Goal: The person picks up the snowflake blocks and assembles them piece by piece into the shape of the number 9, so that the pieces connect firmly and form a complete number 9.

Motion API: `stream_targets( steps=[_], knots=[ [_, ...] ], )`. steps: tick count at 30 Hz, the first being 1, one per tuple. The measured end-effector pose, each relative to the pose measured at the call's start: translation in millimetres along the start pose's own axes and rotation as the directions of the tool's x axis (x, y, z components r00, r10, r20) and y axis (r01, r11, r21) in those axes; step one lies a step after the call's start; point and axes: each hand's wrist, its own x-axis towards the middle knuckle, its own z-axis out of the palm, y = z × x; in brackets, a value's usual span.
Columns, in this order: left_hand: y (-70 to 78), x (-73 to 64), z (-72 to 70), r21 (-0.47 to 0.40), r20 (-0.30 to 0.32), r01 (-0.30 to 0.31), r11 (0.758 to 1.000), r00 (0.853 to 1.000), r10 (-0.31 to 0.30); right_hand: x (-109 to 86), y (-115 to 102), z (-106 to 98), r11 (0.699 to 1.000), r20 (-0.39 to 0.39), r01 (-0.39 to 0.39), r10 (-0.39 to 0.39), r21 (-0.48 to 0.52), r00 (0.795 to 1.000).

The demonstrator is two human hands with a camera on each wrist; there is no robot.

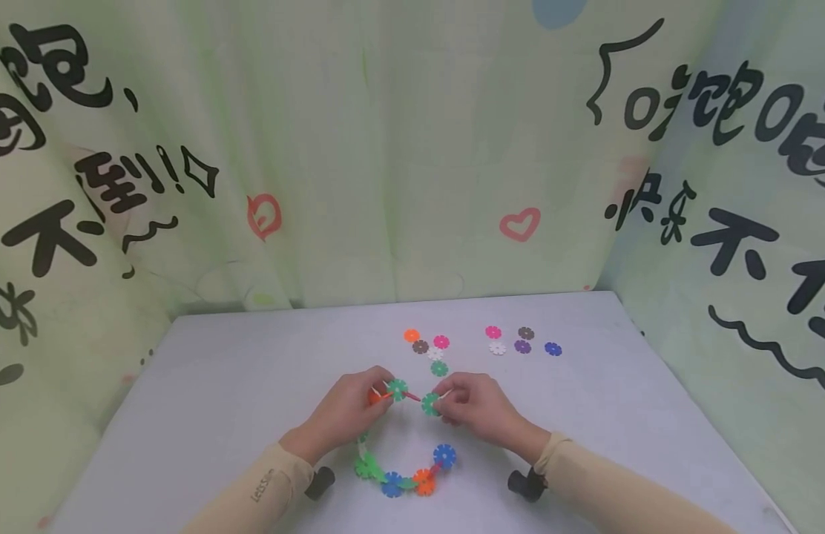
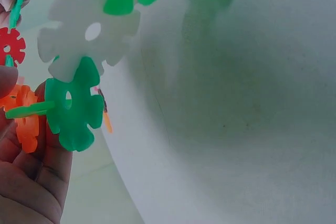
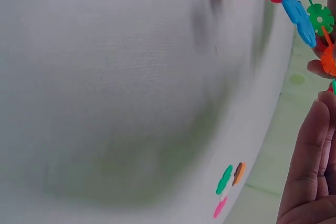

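Left hand [image 1: 352, 411] pinches the chain [image 1: 368, 466] at eleven o'clock, right hand [image 1: 482, 409] a green disc [image 1: 429, 404] at one; loose discs [image 1: 441, 342] span twelve to two.

We class this as a curtained-off tabletop space. Pale green curtains [image 1: 386, 148], printed with black lettering [image 1: 725, 256] and red hearts [image 1: 521, 236], close the back and both sides; a white table [image 1: 192, 393] stands between them, with discs [image 1: 439, 368] on it. We cannot tell what sort of building surrounds it.
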Motion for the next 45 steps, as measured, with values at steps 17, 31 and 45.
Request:
stream_targets(
  steps=[17, 31, 45],
  knots=[
    [-2.1, 1.3, 0.2, -0.001, 0.005, -0.032, 0.999, 0.999, 0.032, -0.4, -2.2, 3.1, 0.993, -0.002, -0.014, 0.014, 0.115, 1.000],
    [-3.1, 1.9, 1.9, 0.029, 0.002, -0.061, 0.998, 0.998, 0.061, 1.1, 1.5, 5.4, 0.987, -0.001, -0.012, 0.013, 0.159, 1.000],
    [-0.8, 2.3, 2.8, 0.084, -0.026, -0.131, 0.988, 0.991, 0.134, 1.4, -1.4, 8.0, 0.981, -0.023, -0.049, 0.055, 0.189, 0.998]
  ],
)
